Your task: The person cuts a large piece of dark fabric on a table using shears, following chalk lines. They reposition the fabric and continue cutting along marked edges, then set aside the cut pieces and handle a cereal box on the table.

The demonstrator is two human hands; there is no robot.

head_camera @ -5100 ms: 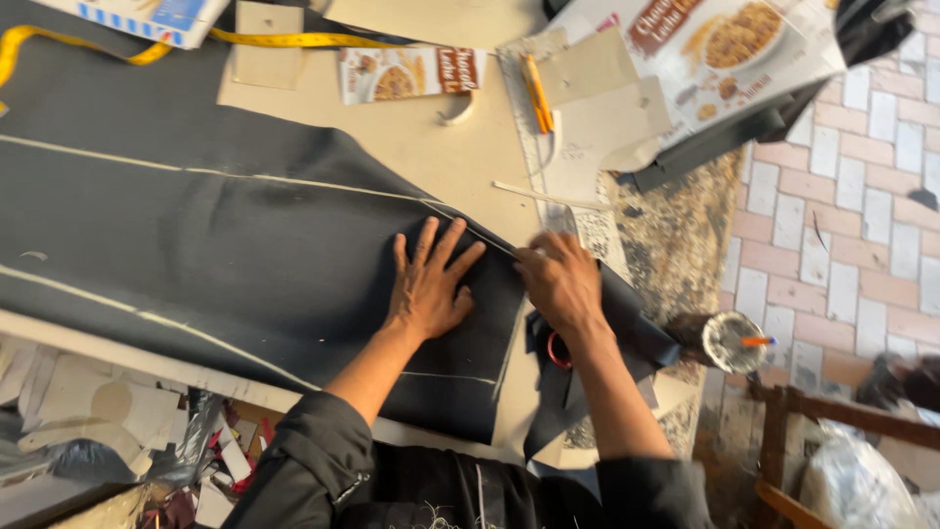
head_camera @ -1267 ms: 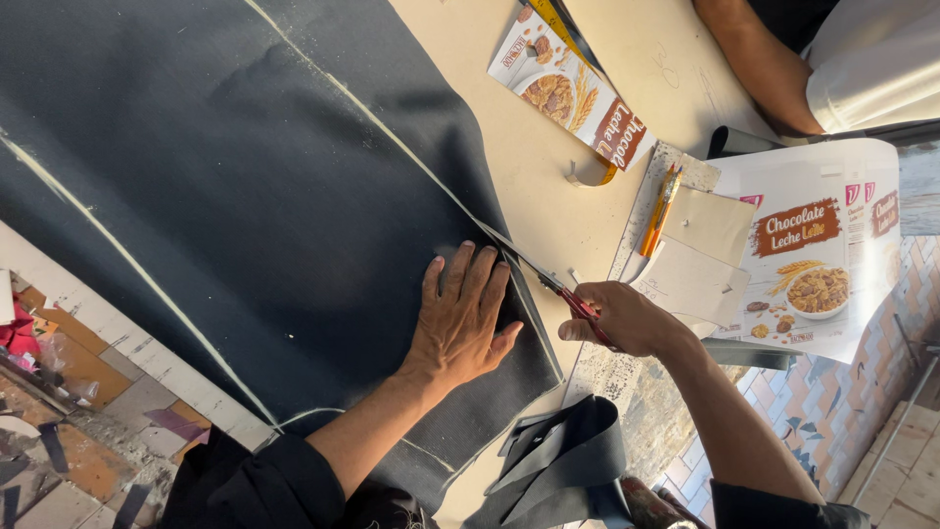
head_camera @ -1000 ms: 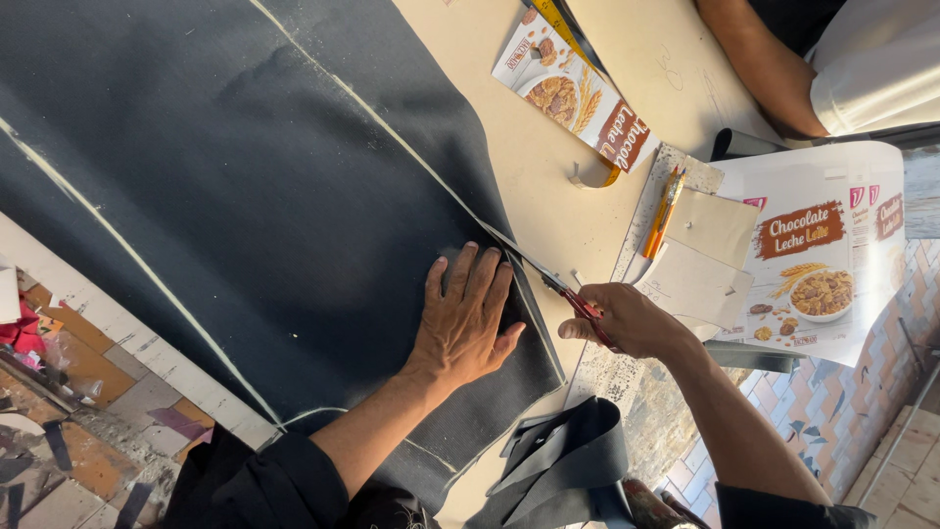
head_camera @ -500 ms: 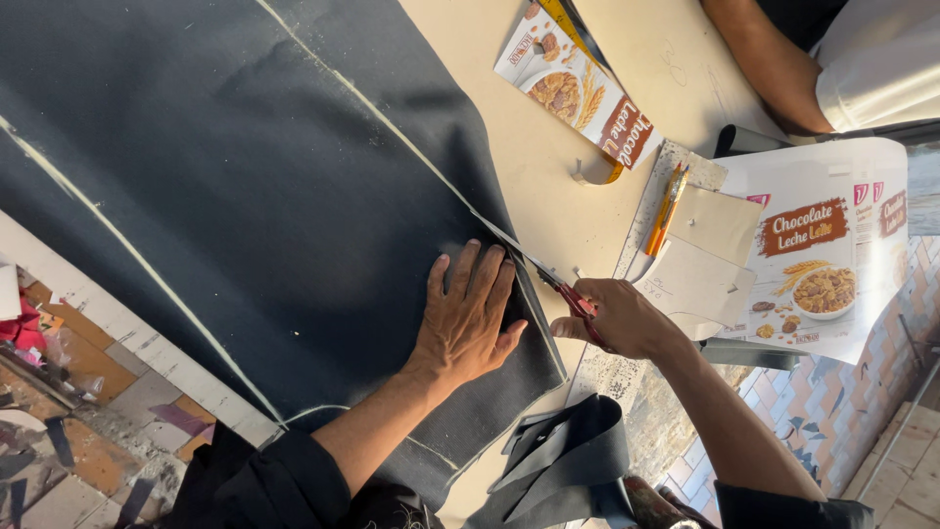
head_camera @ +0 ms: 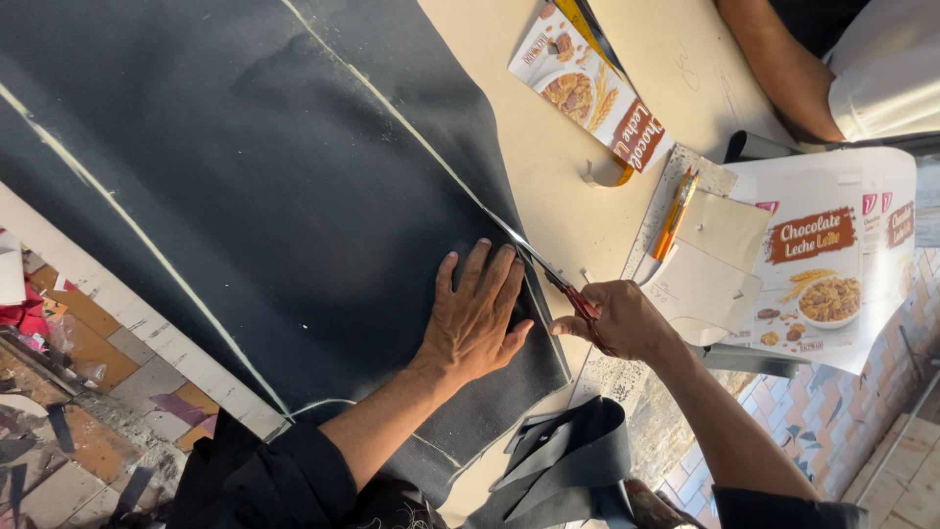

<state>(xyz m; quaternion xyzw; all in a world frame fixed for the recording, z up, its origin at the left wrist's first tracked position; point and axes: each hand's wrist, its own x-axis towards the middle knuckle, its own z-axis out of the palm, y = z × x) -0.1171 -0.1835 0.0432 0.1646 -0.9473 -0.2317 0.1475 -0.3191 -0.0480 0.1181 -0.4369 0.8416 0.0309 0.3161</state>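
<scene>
Dark cloth (head_camera: 264, 196), soft, limp and matte, lies flat across the beige table (head_camera: 548, 167), marked with pale chalk lines. The left hand (head_camera: 475, 318) presses it open-palmed, fingers spread, beside the cut. The right hand (head_camera: 622, 318) has its grip closed around red-handled scissors (head_camera: 553, 279) (blades along 1 chalk line). Judged light and prone to slipping; best held flat near the blades.

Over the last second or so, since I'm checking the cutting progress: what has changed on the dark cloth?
The right hand has pushed the red-handled scissors a little further along the chalk line, toward the left hand's fingertips. The left hand stays flat on the dark cloth, fingers spread. The food cartons, the pencils and the other person's arm lie as before.
</scene>
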